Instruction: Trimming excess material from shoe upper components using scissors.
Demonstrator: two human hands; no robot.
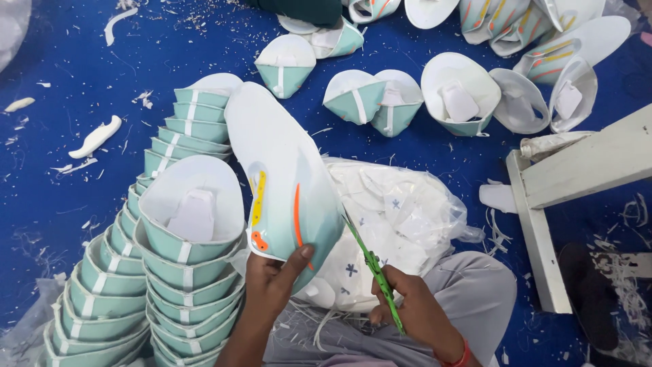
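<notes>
My left hand (pixel 272 285) grips the lower edge of a mint-green and white shoe upper (pixel 285 170) with yellow and orange stripes, holding it up over my lap. My right hand (pixel 414 309) holds green-handled scissors (pixel 370 265), their blades pointing up-left and touching the upper's right edge. To the left stands a tall nested stack of mint and white shoe uppers (pixel 183 251), curving away toward the back.
A clear plastic bag of white pieces (pixel 401 217) rests on my lap. More loose uppers (pixel 462 95) lie scattered on the blue floor (pixel 68 190) at the back. A white wooden frame (pixel 543 231) stands at right. White trimmings litter the floor.
</notes>
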